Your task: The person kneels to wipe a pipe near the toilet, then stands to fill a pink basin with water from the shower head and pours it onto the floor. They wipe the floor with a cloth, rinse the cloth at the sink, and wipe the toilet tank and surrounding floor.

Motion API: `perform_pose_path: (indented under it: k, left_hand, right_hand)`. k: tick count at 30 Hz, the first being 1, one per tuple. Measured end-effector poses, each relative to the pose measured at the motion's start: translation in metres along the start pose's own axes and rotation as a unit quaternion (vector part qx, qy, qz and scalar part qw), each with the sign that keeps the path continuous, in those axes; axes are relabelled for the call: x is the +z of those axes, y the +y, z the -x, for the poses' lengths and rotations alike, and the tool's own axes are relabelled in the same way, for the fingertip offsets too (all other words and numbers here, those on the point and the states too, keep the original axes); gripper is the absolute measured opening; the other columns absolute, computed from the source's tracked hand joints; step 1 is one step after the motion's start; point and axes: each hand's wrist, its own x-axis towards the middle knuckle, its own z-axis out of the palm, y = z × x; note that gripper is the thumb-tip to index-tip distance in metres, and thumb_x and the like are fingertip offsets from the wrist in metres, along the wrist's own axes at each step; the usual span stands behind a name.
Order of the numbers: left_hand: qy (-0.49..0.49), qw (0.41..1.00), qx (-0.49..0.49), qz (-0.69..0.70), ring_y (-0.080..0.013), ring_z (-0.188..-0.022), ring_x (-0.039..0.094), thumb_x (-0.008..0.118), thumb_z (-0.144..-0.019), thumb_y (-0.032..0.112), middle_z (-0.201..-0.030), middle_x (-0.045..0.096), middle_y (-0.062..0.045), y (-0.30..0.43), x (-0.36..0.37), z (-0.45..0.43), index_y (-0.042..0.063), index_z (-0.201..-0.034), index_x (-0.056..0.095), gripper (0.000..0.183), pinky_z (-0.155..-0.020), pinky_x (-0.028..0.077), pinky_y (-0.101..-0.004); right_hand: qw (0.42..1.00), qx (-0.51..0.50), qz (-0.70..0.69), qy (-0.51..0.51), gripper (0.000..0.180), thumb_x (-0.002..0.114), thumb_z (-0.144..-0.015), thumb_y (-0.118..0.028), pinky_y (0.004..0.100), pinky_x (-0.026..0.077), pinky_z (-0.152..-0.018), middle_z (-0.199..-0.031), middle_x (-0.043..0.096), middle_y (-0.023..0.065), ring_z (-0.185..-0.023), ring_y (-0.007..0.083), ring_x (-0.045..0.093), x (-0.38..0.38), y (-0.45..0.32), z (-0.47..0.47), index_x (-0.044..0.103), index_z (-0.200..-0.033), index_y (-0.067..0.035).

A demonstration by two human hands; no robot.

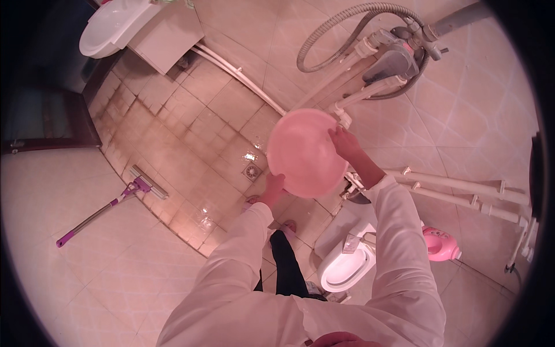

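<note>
A round pink plastic basin [303, 152] is held in front of me above the tiled floor, with its inside facing up towards the camera. My left hand [274, 187] grips its near left rim. On the right rim lies my right hand [344, 143], its fingers over the edge. I see nothing distinct inside the basin. Just left of it, a square floor drain [251, 171] sits among wet, shiny tiles.
A purple-handled sponge mop [141, 185] leans at the left wall. A white washbasin [108, 30] is at the upper left. White pipes [459, 182], a shower hose [321, 43] and a pink jug [440, 243] are right. Near my legs is a toilet [347, 269].
</note>
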Motion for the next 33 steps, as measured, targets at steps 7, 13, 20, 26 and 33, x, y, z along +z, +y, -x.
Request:
perform_pose_path:
  k: [7, 13, 20, 26, 33]
  left_hand:
    - [-0.005, 1.000, 0.006, -0.002, -0.0347, -0.096, 0.066, 0.053, -0.085, 0.008, -0.118, 0.057, -0.021, -0.022, -0.007, -0.021, -0.002, -0.132, 0.041, 0.049, -0.072, 0.061, -0.0469]
    - [0.003, 1.000, 0.004, -0.013, -0.0330, -0.098, 0.066, 0.053, -0.086, 0.009, -0.119, 0.058, -0.020, -0.022, -0.008, -0.018, -0.001, -0.132, 0.041, 0.049, -0.073, 0.061, -0.0456]
    - [0.005, 1.000, 0.011, 0.003, -0.0324, -0.099, 0.065, 0.053, -0.087, 0.009, -0.120, 0.058, -0.019, -0.025, -0.013, -0.021, 0.000, -0.133, 0.041, 0.049, -0.073, 0.061, -0.0444]
    - [0.013, 0.999, 0.040, 0.034, -0.0350, -0.091, 0.067, 0.055, -0.083, 0.007, -0.113, 0.060, -0.021, -0.032, -0.013, -0.024, -0.005, -0.128, 0.047, 0.047, -0.063, 0.062, -0.0435]
    - [0.018, 1.000, 0.003, 0.018, -0.0348, -0.103, 0.063, 0.055, -0.087, 0.010, -0.123, 0.055, -0.018, -0.057, -0.040, -0.025, 0.003, -0.136, 0.038, 0.052, -0.072, 0.060, -0.0478]
  right_hand:
    - [0.999, -0.014, 0.049, 0.014, 0.033, 0.060, -0.078, -0.001, 0.0390, 0.056, -0.073, -0.106, 0.053, 0.0185, -0.100, 0.0323, 0.060, 0.006, 0.002, 0.000, 0.048, -0.109, -0.005]
    - [0.998, -0.009, 0.056, 0.007, 0.032, 0.059, -0.078, -0.002, 0.0390, 0.055, -0.073, -0.105, 0.053, 0.0187, -0.100, 0.0317, 0.060, 0.008, 0.002, -0.002, 0.048, -0.108, -0.005]
    - [0.999, -0.013, 0.040, 0.016, 0.030, 0.058, -0.082, -0.005, 0.0396, 0.055, -0.072, -0.105, 0.054, 0.0182, -0.096, 0.0321, 0.062, 0.006, 0.003, 0.000, 0.049, -0.111, -0.005]
    - [0.998, 0.061, 0.006, 0.000, 0.029, 0.061, -0.084, -0.015, 0.0428, 0.055, -0.069, -0.099, 0.061, 0.0198, -0.085, 0.0327, 0.066, 0.001, -0.009, -0.003, 0.052, -0.109, -0.002]
    - [0.965, 0.193, -0.151, 0.095, 0.042, 0.065, -0.085, -0.026, 0.0446, 0.052, -0.079, -0.103, 0.064, 0.0207, -0.096, 0.0354, 0.064, 0.010, -0.028, 0.001, 0.054, -0.117, -0.001]
